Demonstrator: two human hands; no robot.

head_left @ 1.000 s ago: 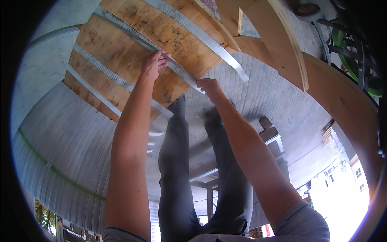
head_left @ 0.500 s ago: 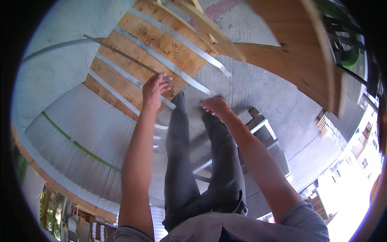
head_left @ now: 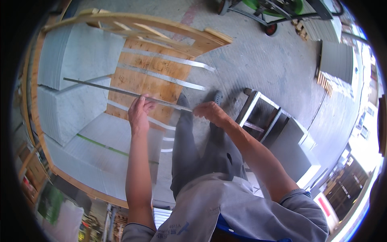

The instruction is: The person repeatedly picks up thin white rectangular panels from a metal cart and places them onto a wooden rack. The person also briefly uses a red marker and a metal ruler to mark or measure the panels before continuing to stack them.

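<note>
A long, thin grey strip [head_left: 90,85] stretches from above the stacked slabs at the left to the middle of the view. My left hand [head_left: 139,112] pinches it partway along, fingers closed. At its near right end my right hand [head_left: 210,113] is closed on the tip, fingertips partly hidden. Beneath lies a plywood panel [head_left: 151,58] crossed by several whitish straps [head_left: 161,76], whose loose ends reach past the panel onto the floor. My legs and shoes show below the hands.
Pale slabs [head_left: 82,48] stand stacked in a wooden crate [head_left: 36,105] at the left, some bound by a green strap [head_left: 102,144]. A metal frame [head_left: 264,113] and a grey block [head_left: 296,155] are at my right. A wheeled cart [head_left: 278,14] stands far off.
My right hand, apart from the strip before, now grips its near end. The strip lies flatter across the view. My view has swung, showing more of the crate and the cart.
</note>
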